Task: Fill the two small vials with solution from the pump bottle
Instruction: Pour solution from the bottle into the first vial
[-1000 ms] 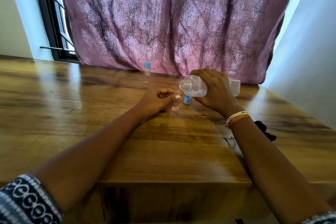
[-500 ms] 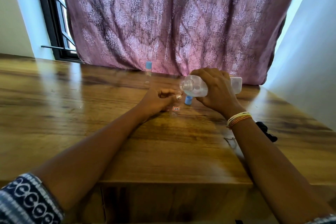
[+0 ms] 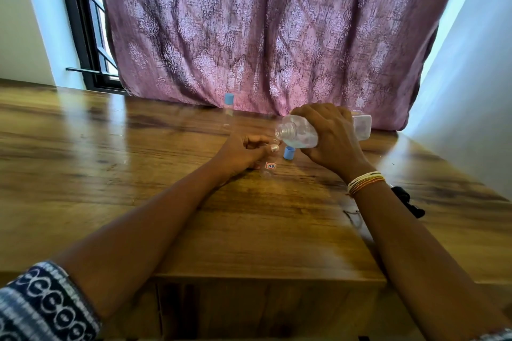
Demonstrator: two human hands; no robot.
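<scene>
Tilted bottle above left-held vial

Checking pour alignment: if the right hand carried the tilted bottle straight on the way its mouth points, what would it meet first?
Probably the left hand pinching the open vial, just below and left of the bottle in the right hand; depth is uncertain.

Bare counter lay open to the left of the left hand & toward the person from both hands. Btwn the left hand and the right hand the gap was tight: a loose blue cap stood there. Beyond the left hand, a capped vial stood by the curtain, which closed off the far edge. A black object lay by the right wrist, on its right.
</scene>
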